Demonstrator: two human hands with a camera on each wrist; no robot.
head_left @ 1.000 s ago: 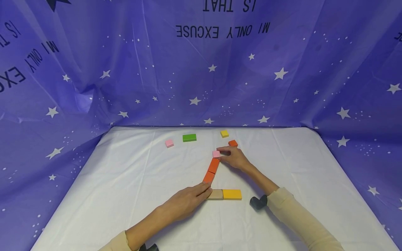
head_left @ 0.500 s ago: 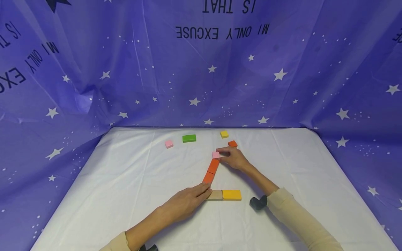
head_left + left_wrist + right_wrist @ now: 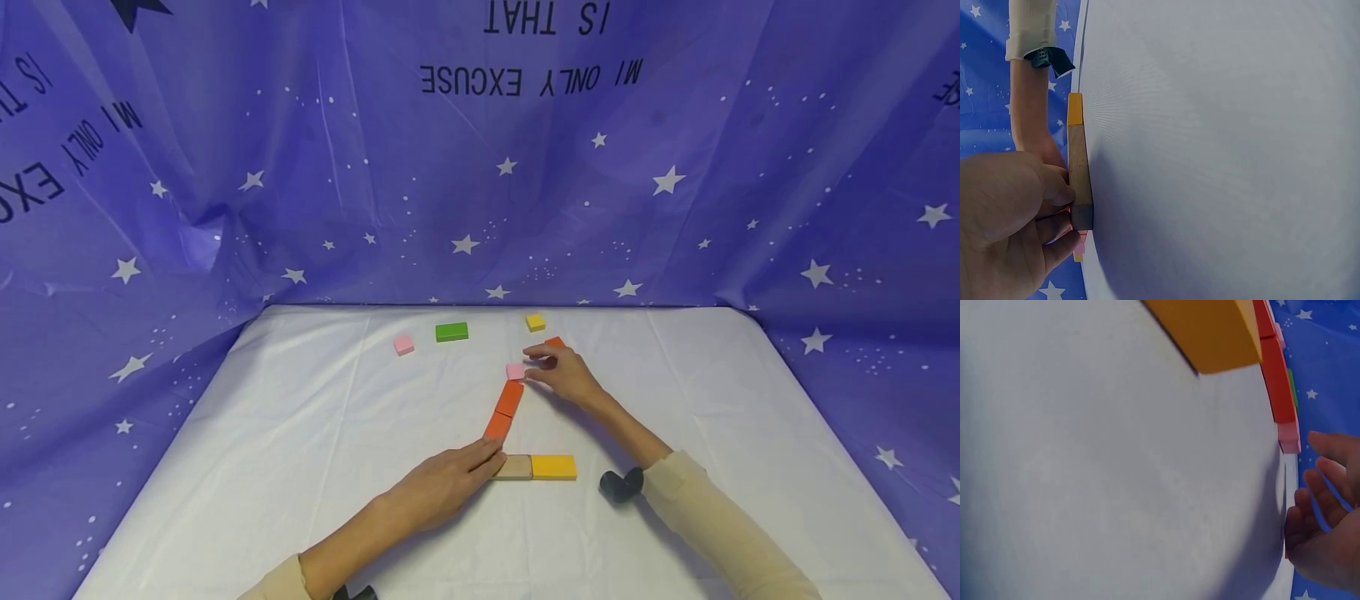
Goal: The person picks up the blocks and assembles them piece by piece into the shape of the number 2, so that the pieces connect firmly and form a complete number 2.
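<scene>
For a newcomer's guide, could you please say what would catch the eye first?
Probably the purple, star-printed cloth backdrop behind the white-clothed table. Next come two orange rectangular blocks mid-table, end to end, with a small pink square block at their far end.

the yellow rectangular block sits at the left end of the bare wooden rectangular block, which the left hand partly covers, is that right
Not quite: the head view shows the yellow rectangular block at the right end of the bare wooden rectangular block, which the left hand does partly cover.
</scene>
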